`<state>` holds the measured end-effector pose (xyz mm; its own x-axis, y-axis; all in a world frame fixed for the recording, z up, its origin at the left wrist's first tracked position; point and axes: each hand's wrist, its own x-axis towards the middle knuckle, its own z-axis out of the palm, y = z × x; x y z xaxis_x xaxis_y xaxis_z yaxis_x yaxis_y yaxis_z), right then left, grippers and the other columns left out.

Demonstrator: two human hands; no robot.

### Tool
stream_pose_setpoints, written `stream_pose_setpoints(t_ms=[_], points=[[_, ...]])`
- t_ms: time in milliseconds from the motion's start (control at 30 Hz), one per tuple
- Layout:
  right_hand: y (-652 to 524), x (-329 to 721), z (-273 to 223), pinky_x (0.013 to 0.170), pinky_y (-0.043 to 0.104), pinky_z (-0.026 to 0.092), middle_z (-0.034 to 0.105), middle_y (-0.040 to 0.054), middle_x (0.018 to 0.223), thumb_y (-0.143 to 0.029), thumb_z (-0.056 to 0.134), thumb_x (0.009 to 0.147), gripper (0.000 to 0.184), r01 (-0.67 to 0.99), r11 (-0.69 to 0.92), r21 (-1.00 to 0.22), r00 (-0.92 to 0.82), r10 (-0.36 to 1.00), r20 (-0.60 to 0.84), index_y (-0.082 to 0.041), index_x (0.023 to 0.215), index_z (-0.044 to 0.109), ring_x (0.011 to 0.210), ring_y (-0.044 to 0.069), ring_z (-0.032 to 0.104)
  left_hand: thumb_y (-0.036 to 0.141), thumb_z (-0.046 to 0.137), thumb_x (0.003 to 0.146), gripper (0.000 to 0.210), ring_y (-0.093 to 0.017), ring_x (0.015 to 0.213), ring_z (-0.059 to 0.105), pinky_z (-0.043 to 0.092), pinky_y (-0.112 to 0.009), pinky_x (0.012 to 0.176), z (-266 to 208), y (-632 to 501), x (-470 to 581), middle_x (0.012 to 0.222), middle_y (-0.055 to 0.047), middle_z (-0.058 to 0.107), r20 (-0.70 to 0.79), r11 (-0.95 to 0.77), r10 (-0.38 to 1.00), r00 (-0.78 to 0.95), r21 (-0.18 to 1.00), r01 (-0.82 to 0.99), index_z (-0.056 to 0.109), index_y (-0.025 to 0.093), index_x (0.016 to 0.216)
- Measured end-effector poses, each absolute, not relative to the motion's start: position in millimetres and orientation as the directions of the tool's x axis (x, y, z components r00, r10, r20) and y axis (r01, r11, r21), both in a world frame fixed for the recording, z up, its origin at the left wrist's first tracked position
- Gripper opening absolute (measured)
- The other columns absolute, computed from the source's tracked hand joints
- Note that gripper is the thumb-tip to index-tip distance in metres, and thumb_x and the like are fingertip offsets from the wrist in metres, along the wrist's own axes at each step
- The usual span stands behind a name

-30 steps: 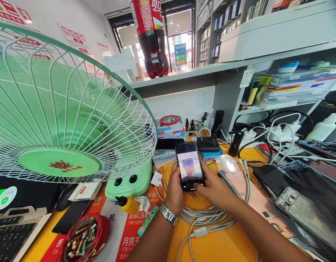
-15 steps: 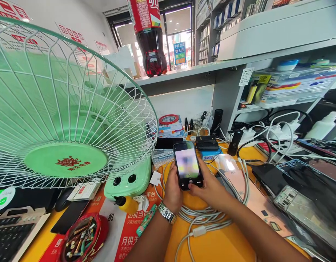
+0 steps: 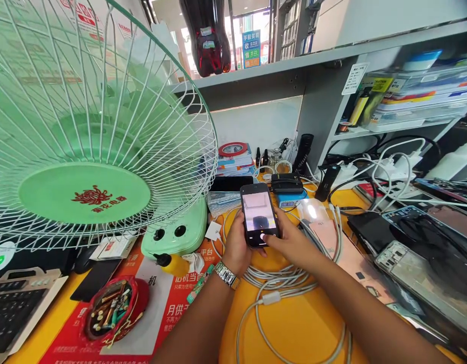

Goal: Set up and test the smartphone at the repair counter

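A black smartphone [image 3: 259,215] is held upright between both hands over the yellow tabletop, its lit screen showing a camera view. My left hand [image 3: 237,242] closes round its left edge; a metal-band watch is on that wrist. My right hand [image 3: 288,240] grips the right edge, with the thumb at the round shutter button low on the screen. Coiled grey cable [image 3: 275,278] lies on the table beneath the hands. Behind the phone are a black device [image 3: 286,183] on a blue box and another dark phone [image 3: 233,184] lying flat.
A large green fan [image 3: 104,151] fills the left side. Nearer stand a red bowl of batteries [image 3: 114,313], a yellow bottle [image 3: 175,264] and a keyboard [image 3: 17,308]. Phone parts [image 3: 415,278] crowd the right. A cola bottle [image 3: 208,38] stands on the shelf above.
The view has tilted downward, so the shelf and bottle sit higher. The phone's screen has gone from a blur to a clearer picture, and my right thumb has moved onto the shutter button.
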<state>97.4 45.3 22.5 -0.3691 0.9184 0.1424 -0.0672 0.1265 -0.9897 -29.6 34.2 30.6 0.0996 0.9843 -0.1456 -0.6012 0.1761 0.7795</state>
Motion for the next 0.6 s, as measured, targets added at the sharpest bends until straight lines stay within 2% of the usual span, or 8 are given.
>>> stream_pose_setpoints(t_ms=[233,467,600], points=[[46.3,97.2,18.8,0.078,0.032,0.052,0.059,0.0058,0.108,-0.016,0.057,0.073,0.060,-0.052,0.143,-0.988,-0.336,0.929,0.153,-0.020,0.128,0.035,0.092,0.019,0.059,0.040,0.043,0.089,0.037,-0.015,0.062,0.063,0.049,-0.019,0.042,28.1,34.6,-30.2,0.082,-0.002,0.066,-0.150,0.173,0.985,0.089,0.774,-0.609,0.054,0.020,0.117],[43.8,96.1,23.7,0.067,0.030,0.053,0.060,0.0044,0.105,-0.016,0.057,0.070,0.065,-0.151,0.086,-0.985,-0.362,0.922,0.136,-0.023,0.130,0.035,0.083,0.018,0.059,0.040,0.041,0.091,0.040,-0.015,0.066,0.064,0.050,-0.020,0.045,29.1,33.7,-29.8,0.086,-0.003,0.066,-0.130,0.156,0.988,0.087,0.789,-0.594,0.052,0.020,0.123],[46.7,97.6,21.4,0.067,0.031,0.051,0.063,0.0034,0.100,-0.017,0.055,0.070,0.059,-0.190,0.069,-0.979,-0.363,0.922,0.135,-0.024,0.126,0.040,0.083,0.019,0.061,0.040,0.040,0.091,0.041,-0.015,0.067,0.064,0.051,-0.021,0.047,28.7,34.1,-29.0,0.090,-0.004,0.066,-0.129,0.149,0.989,0.076,0.798,-0.584,0.052,0.020,0.124]])
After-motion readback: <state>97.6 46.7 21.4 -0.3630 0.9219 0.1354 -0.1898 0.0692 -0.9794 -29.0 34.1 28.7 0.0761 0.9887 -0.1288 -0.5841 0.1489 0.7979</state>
